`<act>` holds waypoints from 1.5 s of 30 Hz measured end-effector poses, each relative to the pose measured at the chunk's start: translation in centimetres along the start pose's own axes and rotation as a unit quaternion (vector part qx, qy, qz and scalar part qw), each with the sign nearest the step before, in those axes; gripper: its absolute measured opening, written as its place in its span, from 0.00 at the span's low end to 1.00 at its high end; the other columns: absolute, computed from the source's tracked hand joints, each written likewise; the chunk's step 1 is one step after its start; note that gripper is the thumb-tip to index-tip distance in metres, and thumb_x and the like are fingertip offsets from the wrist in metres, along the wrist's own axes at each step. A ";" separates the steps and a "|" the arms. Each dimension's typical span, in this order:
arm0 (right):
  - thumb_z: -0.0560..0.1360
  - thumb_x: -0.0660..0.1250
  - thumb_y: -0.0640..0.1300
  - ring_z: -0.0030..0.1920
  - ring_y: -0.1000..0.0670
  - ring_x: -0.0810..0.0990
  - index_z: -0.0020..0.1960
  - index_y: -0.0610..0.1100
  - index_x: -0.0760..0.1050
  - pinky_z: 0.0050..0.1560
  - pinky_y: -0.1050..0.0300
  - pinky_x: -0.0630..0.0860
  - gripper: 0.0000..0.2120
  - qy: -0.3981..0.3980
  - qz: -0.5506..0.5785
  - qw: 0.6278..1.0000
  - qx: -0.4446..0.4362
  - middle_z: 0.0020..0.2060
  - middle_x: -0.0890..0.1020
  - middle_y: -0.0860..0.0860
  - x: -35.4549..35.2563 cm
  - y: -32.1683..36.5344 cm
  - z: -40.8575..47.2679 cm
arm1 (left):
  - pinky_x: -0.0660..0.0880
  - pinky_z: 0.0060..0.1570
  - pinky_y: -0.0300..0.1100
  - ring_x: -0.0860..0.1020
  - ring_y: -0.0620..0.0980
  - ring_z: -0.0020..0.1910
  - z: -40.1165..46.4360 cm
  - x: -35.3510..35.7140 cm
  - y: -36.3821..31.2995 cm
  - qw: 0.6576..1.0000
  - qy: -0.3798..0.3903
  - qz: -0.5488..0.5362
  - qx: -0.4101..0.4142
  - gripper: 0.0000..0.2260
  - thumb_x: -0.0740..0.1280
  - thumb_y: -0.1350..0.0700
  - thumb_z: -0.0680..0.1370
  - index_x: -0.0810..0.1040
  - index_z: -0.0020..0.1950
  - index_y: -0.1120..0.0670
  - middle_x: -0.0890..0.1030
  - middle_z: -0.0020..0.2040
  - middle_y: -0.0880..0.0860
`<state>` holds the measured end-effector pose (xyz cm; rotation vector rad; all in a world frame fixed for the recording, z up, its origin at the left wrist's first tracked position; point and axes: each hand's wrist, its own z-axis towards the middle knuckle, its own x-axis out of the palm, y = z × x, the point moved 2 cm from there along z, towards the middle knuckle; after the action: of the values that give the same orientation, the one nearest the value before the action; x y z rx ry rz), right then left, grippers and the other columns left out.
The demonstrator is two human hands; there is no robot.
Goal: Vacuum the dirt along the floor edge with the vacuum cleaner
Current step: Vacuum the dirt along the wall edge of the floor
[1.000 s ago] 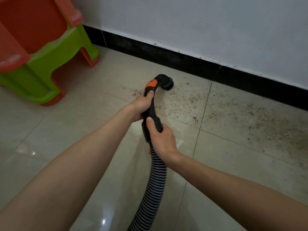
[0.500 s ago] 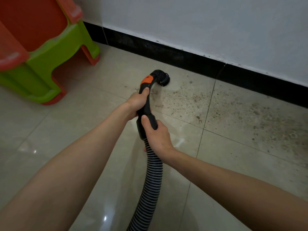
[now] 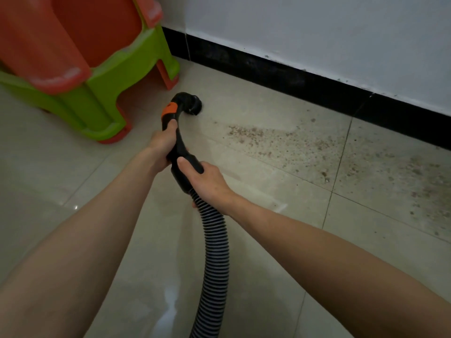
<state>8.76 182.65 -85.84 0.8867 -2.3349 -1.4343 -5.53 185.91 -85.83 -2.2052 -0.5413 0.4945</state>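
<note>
Black vacuum handle (image 3: 179, 145) w/ round brush head (image 3: 195, 107) on floor, left of dirt (image 3: 288, 142) by baseboard (image 3: 292, 80). Left hand (image 3: 162, 148) grips upper handle, right hand (image 3: 205, 181) the cuff above hose (image 3: 216, 252). Best technique: keep head flat, sweep rightward slowly along edge.

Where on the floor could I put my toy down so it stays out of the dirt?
The pale tiles in front of the green and orange stool, left of the left hand, look bare. So does the floor between the arms near the hose. Right of the nozzle, along the black skirting, dirt covers it.
</note>
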 end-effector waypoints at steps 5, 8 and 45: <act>0.75 0.63 0.65 0.32 0.49 0.80 0.41 0.49 0.71 0.39 0.45 0.83 0.19 0.015 -0.067 0.997 -0.016 0.35 0.79 0.51 2.3 -0.4 -1.8 | 0.72 0.27 0.43 0.73 0.53 0.31 -0.8 -2.9 1.6 1.000 0.003 -0.015 -0.024 0.26 0.53 0.42 0.82 0.64 0.68 0.63 0.72 0.37 0.56; 0.75 0.62 0.65 0.30 0.50 0.79 0.42 0.50 0.69 0.36 0.49 0.82 0.18 0.005 -0.068 0.998 -0.005 0.36 0.78 0.50 2.3 -1.3 -3.3 | 0.73 0.29 0.44 0.76 0.54 0.32 -1.8 -2.5 2.4 0.999 -0.001 -0.004 -0.034 0.27 0.54 0.42 0.81 0.65 0.67 0.64 0.74 0.38 0.57; 0.76 0.63 0.61 0.37 0.49 0.80 0.46 0.52 0.72 0.44 0.43 0.82 0.13 -0.189 0.071 0.979 0.030 0.39 0.78 0.51 -8.2 -6.9 -10.4 | 0.77 0.38 0.47 0.76 0.54 0.32 -8.1 15.1 2.5 0.978 0.180 0.107 0.002 0.23 0.54 0.44 0.82 0.66 0.63 0.63 0.74 0.38 0.57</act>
<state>22.99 178.08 -86.13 0.4766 -2.6606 -1.5945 11.74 187.42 -85.40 -2.2905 -0.1115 0.1947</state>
